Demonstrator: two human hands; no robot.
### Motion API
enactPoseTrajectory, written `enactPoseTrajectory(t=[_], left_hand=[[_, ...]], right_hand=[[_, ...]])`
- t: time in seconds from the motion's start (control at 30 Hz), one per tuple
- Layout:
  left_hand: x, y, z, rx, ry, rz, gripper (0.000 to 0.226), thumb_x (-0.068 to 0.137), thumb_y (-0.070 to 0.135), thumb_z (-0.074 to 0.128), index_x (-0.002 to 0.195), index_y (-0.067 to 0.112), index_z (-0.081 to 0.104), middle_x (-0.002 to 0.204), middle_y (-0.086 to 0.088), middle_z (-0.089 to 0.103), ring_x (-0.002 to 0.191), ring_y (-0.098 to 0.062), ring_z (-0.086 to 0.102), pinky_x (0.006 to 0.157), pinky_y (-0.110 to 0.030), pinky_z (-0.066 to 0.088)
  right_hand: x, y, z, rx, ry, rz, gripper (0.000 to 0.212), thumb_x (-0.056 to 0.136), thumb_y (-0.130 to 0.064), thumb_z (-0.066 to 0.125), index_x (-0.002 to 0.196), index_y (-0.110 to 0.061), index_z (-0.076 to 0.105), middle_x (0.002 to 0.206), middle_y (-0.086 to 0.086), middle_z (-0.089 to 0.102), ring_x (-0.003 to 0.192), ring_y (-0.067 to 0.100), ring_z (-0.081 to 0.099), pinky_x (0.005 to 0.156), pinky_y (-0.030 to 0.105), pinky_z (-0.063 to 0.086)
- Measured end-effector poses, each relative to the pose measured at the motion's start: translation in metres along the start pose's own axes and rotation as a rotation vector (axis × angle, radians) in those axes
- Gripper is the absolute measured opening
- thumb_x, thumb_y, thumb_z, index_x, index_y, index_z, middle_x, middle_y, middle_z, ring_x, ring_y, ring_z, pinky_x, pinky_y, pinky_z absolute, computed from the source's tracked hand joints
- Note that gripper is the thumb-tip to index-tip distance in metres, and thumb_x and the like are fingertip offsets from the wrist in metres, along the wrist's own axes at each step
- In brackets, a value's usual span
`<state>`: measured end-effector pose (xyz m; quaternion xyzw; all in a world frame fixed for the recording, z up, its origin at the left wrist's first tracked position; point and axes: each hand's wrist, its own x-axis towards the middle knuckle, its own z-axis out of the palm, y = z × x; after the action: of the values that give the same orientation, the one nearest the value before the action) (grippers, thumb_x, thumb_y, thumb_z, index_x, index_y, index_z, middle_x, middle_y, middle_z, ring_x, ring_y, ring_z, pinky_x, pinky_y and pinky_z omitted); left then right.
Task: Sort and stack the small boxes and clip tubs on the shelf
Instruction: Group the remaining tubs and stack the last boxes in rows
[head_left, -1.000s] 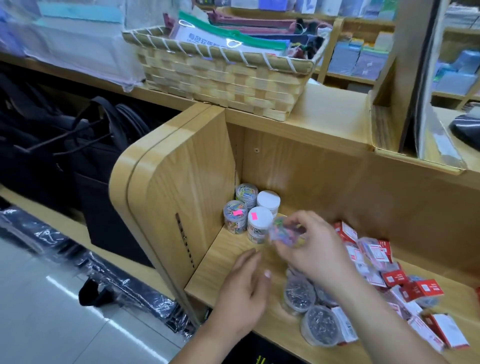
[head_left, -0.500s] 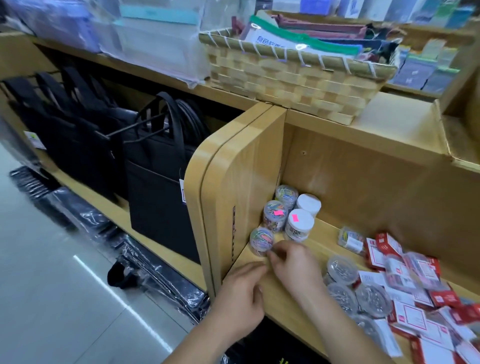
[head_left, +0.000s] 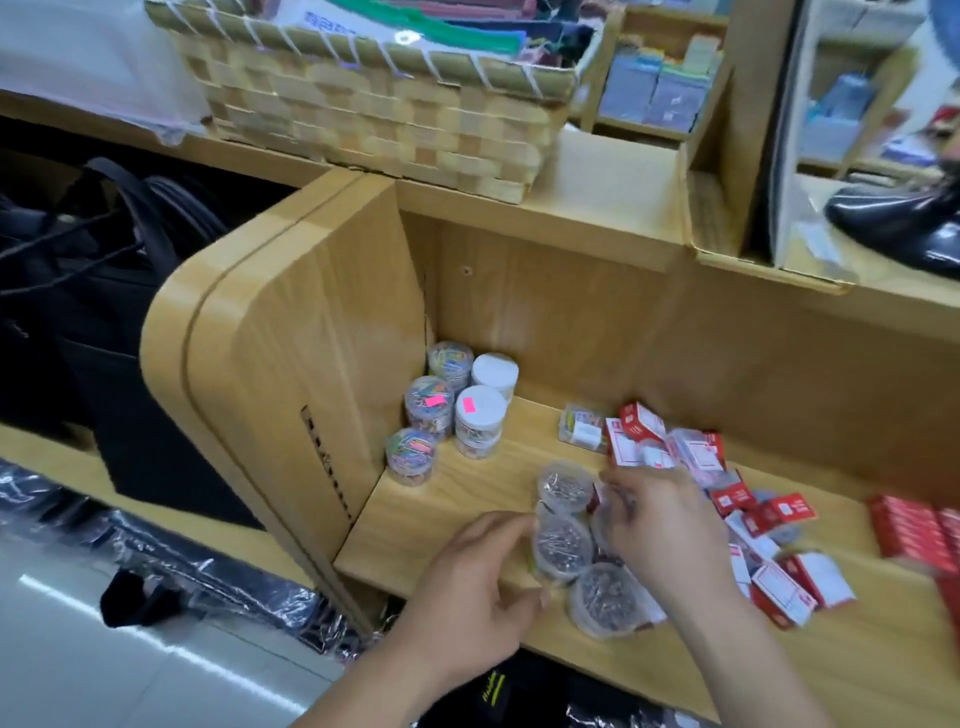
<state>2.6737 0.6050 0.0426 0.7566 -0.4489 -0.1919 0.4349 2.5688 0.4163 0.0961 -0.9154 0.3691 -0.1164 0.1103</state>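
Note:
On the wooden shelf (head_left: 447, 525), three tubs of coloured clips (head_left: 413, 454) line the left side panel, with two stacks of white-lidded tubs (head_left: 480, 415) beside them. Three clear tubs of silver clips lie near the front edge. My left hand (head_left: 467, 597) grips the middle silver clip tub (head_left: 563, 543) between thumb and fingers. My right hand (head_left: 665, 525) reaches over the tubs, its blurred fingers bent down beside the rear silver tub (head_left: 563, 486); what it holds is hidden. Loose red-and-white small boxes (head_left: 727, 499) lie piled to the right.
A small clear box (head_left: 582, 431) sits behind the pile. Red boxes (head_left: 914, 530) are stacked at the far right. A woven basket (head_left: 374, 109) stands on the shelf top. Black bags (head_left: 104, 312) hang in the bay to the left.
My right hand set a coloured clip tub at the front of the row by the side panel, then moved right to the silver tubs. My left hand closed on a silver tub.

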Motion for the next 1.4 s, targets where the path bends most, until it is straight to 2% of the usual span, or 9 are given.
enactPoseTrajectory(t=[0.17, 0.33, 0.6, 0.73, 0.87, 0.97, 1.07, 1.23, 1.4], left_hand=[[0.014, 0.003, 0.026, 0.022, 0.006, -0.032, 0.069, 0.079, 0.032, 0.072, 0.142, 0.039, 0.046, 0.132, 0.026, 0.053, 0.127, 0.001, 0.05, 0.105, -0.02, 0.042], [0.018, 0.007, 0.032, 0.062, 0.092, -0.035, 0.066, 0.075, 0.044, 0.076, 0.137, 0.04, 0.052, 0.123, 0.027, 0.058, 0.118, 0.006, 0.052, 0.099, -0.02, 0.045], [0.014, -0.015, 0.005, 0.247, 0.34, -0.077, 0.055, 0.076, 0.046, 0.077, 0.126, 0.031, 0.059, 0.116, 0.019, 0.062, 0.105, -0.001, 0.06, 0.089, -0.018, 0.047], [0.024, -0.005, 0.002, 0.222, 0.333, -0.027, 0.032, 0.083, 0.033, 0.077, 0.11, 0.032, 0.059, 0.114, 0.019, 0.05, 0.076, 0.007, 0.055, 0.068, -0.018, 0.048], [0.038, -0.004, 0.011, 0.414, 0.327, 0.019, 0.005, 0.092, 0.031, 0.065, 0.096, 0.027, 0.065, 0.1, 0.012, 0.048, 0.083, -0.01, 0.057, 0.061, -0.029, 0.052], [0.049, 0.006, 0.016, 0.563, 0.224, -0.058, 0.031, 0.098, 0.045, 0.05, 0.125, 0.035, 0.061, 0.096, 0.011, 0.051, 0.081, -0.015, 0.062, 0.058, -0.03, 0.052], [0.066, 0.014, 0.021, 0.63, 0.159, -0.127, 0.059, 0.101, 0.047, 0.035, 0.158, 0.033, 0.021, 0.117, 0.005, 0.059, 0.103, -0.021, 0.063, 0.078, -0.034, 0.052], [0.086, 0.021, 0.024, 0.659, 0.092, -0.181, 0.059, 0.098, 0.043, 0.037, 0.155, 0.03, 0.028, 0.117, 0.004, 0.065, 0.104, -0.025, 0.066, 0.079, -0.037, 0.054], [0.065, 0.008, 0.018, 0.413, 0.162, -0.12, 0.055, 0.092, 0.04, 0.04, 0.146, 0.038, 0.035, 0.109, 0.008, 0.065, 0.1, -0.021, 0.065, 0.079, -0.039, 0.055]], right_hand=[[0.018, 0.011, 0.001, 0.127, -0.23, -0.04, 0.023, 0.08, -0.037, 0.072, 0.102, -0.033, 0.076, 0.101, -0.014, 0.073, 0.102, 0.015, 0.064, 0.085, 0.034, 0.055], [0.039, 0.005, 0.003, 0.116, -0.33, -0.05, 0.041, 0.073, -0.047, 0.079, 0.112, -0.037, 0.072, 0.109, -0.013, 0.073, 0.105, 0.01, 0.066, 0.088, 0.03, 0.054], [0.069, -0.02, 0.033, -0.226, -0.033, -0.273, 0.032, 0.071, -0.053, 0.072, 0.093, -0.03, 0.076, 0.091, -0.003, 0.063, 0.096, 0.025, 0.056, 0.08, 0.037, 0.048], [0.091, -0.024, 0.043, -0.227, 0.061, -0.268, 0.026, 0.068, -0.049, 0.078, 0.084, -0.028, 0.076, 0.081, 0.0, 0.057, 0.086, 0.029, 0.056, 0.07, 0.038, 0.046], [0.101, -0.008, 0.033, -0.107, 0.124, -0.226, 0.02, 0.072, -0.042, 0.079, 0.087, -0.029, 0.074, 0.082, 0.0, 0.062, 0.083, 0.032, 0.061, 0.07, 0.038, 0.047], [0.1, 0.016, 0.016, 0.0, 0.136, -0.199, 0.008, 0.08, -0.025, 0.074, 0.088, -0.026, 0.075, 0.083, 0.0, 0.069, 0.082, 0.033, 0.064, 0.072, 0.039, 0.051], [0.097, 0.031, 0.008, 0.001, 0.065, -0.183, 0.014, 0.084, -0.021, 0.066, 0.092, -0.026, 0.075, 0.089, -0.003, 0.07, 0.09, 0.029, 0.063, 0.075, 0.038, 0.053], [0.097, 0.029, 0.017, -0.125, -0.007, -0.287, 0.025, 0.082, -0.043, 0.067, 0.1, -0.027, 0.073, 0.098, -0.004, 0.067, 0.101, 0.026, 0.058, 0.083, 0.039, 0.05], [0.104, 0.014, 0.029, -0.331, -0.16, -0.245, 0.039, 0.084, -0.05, 0.058, 0.118, -0.029, 0.063, 0.112, -0.004, 0.061, 0.116, 0.024, 0.049, 0.095, 0.039, 0.036]])
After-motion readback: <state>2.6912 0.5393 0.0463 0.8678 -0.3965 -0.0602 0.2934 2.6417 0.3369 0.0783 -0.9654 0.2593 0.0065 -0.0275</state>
